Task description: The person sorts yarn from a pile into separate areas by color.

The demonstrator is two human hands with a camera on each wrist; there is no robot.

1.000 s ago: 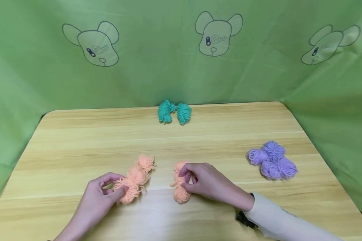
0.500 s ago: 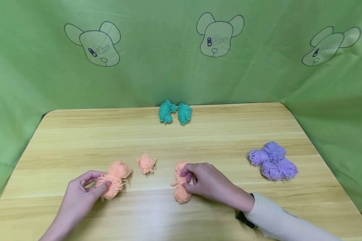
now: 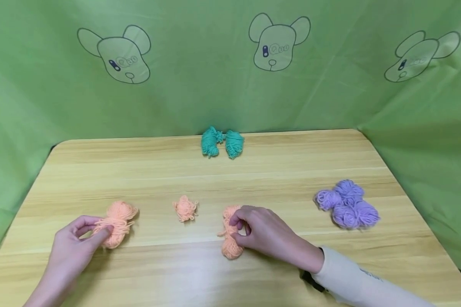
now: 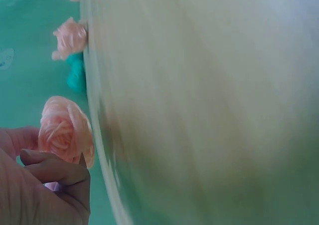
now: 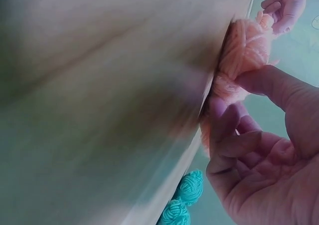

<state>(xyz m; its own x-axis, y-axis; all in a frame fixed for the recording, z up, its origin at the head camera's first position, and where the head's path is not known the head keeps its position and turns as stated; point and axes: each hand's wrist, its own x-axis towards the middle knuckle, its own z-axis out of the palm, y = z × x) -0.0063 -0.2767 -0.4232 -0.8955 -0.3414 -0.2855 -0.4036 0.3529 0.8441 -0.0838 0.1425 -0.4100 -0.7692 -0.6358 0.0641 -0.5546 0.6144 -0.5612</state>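
Observation:
At the left of the table my left hand [image 3: 74,245] pinches a bundle of peach yarn [image 3: 117,232] between thumb and fingers, a rounder peach lump at its far end. In the left wrist view the held peach yarn ball [image 4: 62,130] shows its wound strands. Near the middle, my right hand [image 3: 261,228] pinches the waist of another peach yarn bundle [image 3: 231,248], which lies lengthwise away from me; the fingers cover part of it. Between the hands sits a small peach yarn ball [image 3: 185,209] with loose loops, touched by neither hand.
A cluster of purple yarn balls [image 3: 347,204] lies on the right of the wooden table [image 3: 138,170]. Two joined teal yarn bundles [image 3: 234,145] sit at its far edge. Green cloth [image 3: 199,85] with printed animal heads hangs around the back and sides.
My left hand has moved left with its peach yarn bundle, away from the small peach ball, which stays in place. My right hand has kept its hold and position.

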